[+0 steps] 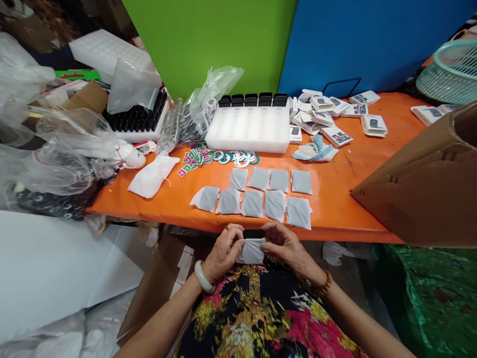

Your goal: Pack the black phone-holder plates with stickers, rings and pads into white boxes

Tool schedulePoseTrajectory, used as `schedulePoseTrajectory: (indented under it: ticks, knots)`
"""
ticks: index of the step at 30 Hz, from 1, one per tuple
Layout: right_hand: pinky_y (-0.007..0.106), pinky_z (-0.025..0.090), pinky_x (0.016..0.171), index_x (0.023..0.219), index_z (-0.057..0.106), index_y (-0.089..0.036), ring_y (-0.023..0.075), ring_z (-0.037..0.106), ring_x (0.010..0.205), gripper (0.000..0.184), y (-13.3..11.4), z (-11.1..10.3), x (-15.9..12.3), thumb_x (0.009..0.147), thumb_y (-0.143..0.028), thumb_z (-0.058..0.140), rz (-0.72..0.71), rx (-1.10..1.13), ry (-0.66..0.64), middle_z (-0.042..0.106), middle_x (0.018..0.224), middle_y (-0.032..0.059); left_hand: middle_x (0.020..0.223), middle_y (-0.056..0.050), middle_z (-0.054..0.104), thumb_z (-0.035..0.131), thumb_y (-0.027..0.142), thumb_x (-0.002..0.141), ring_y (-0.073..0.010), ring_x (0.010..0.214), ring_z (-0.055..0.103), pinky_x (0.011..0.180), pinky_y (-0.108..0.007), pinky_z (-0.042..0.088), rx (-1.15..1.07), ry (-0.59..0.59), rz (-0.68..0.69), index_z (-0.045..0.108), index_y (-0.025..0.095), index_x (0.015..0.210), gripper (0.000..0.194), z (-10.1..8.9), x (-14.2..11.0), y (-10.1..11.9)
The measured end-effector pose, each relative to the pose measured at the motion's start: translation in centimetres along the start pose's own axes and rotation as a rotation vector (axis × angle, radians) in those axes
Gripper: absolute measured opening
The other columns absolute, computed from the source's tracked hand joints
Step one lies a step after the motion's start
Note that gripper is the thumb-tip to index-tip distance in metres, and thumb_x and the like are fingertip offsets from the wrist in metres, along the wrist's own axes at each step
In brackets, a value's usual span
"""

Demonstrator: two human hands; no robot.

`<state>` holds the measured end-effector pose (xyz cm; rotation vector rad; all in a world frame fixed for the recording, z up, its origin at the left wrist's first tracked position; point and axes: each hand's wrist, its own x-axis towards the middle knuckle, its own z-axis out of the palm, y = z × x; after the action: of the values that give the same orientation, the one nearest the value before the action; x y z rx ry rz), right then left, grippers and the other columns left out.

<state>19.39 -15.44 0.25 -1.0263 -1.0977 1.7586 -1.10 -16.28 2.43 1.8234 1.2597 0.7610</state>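
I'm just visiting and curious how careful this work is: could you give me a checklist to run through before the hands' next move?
1. Left hand gripping the white pouch: ok, at its left side.
2. Right hand gripping it too: ok, at the opposite side.
3. Black item fully inside: not ok, its top part sticks out.
4. Other pouches set out on the orange table: ok, in two rows.
5. Held pouch free of tears: cannot tell, fingers cover its edges.
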Motion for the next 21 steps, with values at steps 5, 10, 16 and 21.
schedulePoseTrajectory:
  ticks: [5,10,16,21]
  knots:
    - [0.025,0.047,0.066,0.092,0.058,-0.023,0.013,0.056,0.074,0.018,-1.7,0.7,0.9,0.079,-0.028,0.07,-0.223,-0.088,0.14,0.058,0.082,-0.0009,0.101,-0.008,0.056,0.043,0.02,0.092,-0.0186,0.101,0.054,0.087,-0.031,0.042,-0.023,0.072,0.078,0.047,0.02,0.082,0.011,-1.2,1.3,1.8]
    - [0.029,0.05,0.075,0.094,0.061,-0.026,0.0156,0.058,0.084,0.015,-5.4,0.8,1.9,0.083,-0.016,0.065,-0.644,-0.266,0.149,0.059,0.088,0.0015,0.103,-0.008,0.056,0.046,0.021,0.092,-0.0169,0.094,0.055,0.084,-0.031,0.044,-0.074,0.142,0.247,0.047,0.02,0.084,0.008,-3.2,3.4,4.5]
    - [0.027,0.048,0.067,0.086,0.064,-0.023,0.015,0.059,0.077,0.015,-8.3,1.4,1.9,0.088,-0.01,0.056,-0.782,-0.469,0.069,0.06,0.084,0.0033,0.097,-0.005,0.054,0.047,0.021,0.092,-0.0143,0.085,0.058,0.078,-0.029,0.048,-0.198,0.195,0.362,0.046,0.02,0.084,0.008,-3.7,4.8,6.3]
    - [0.028,0.046,0.062,0.077,0.062,-0.022,0.0154,0.055,0.069,0.01,-9.1,2.0,2.2,0.086,-0.022,0.061,-0.683,-0.336,0.142,0.058,0.073,0.002,0.093,-0.005,0.057,0.048,0.027,0.092,-0.0157,0.087,0.058,0.08,-0.031,0.047,-0.218,0.25,0.286,0.048,0.02,0.085,0.01,-3.2,5.3,6.5]
